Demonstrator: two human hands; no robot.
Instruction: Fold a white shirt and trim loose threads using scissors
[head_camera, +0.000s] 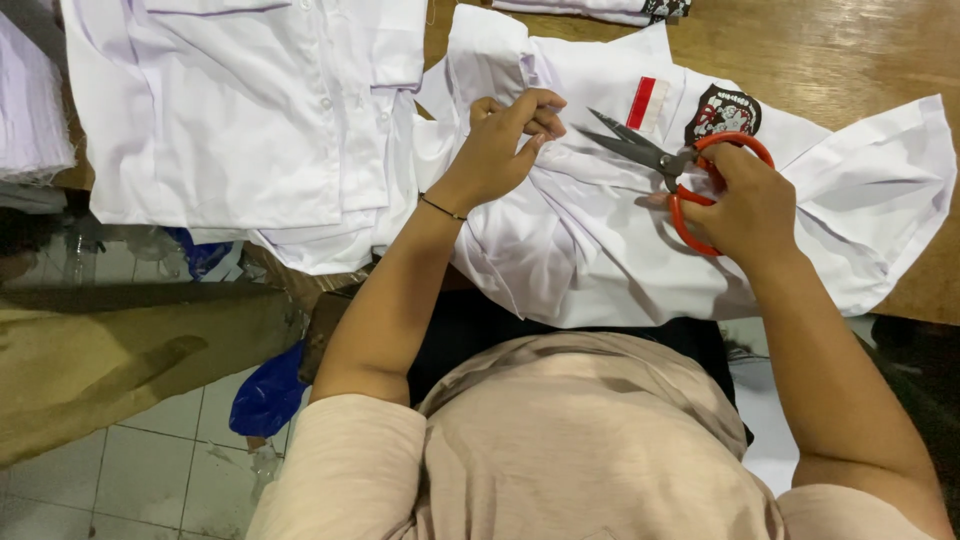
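A white shirt (600, 250) with a red-and-white strip and a dark round badge on its chest lies crumpled on the wooden table (850, 60) in front of me. My left hand (505, 150) pinches a fold of its fabric near the collar. My right hand (745, 205) grips a pair of scissors (660, 160) with orange-red handles; the grey blades are parted and point left toward my left fingers, just above the cloth.
A stack of white shirts (240, 110) covers the table's left part. More folded white cloth (600, 8) lies at the far edge. Below left are a tiled floor (150, 470), a blue plastic bag (268, 395) and brown sacking (120, 350).
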